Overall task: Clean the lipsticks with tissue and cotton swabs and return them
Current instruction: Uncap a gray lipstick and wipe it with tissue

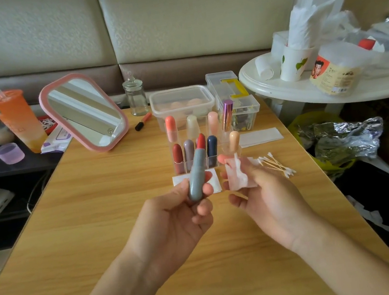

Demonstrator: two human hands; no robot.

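The fingers of the left hand (181, 215) curl round one grey lipstick (194, 180), its red tip exposed, tilted above the middle of the surface (97, 212). The fingers of the right hand (269, 201) pinch one folded tissue (236, 175) just beside it. Behind, a clear organizer (224, 140) holds eight capped lipsticks (212, 148) (four per row). The cotton swabs (275, 165) lie piled near the right edge, number indistinct. Two flat tissue pieces (260, 136) rest nearby.

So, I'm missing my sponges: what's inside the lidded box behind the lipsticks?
Inside the box, peach rounded blobs show through cloudy plastic; the lipstick rack hides its lower front.
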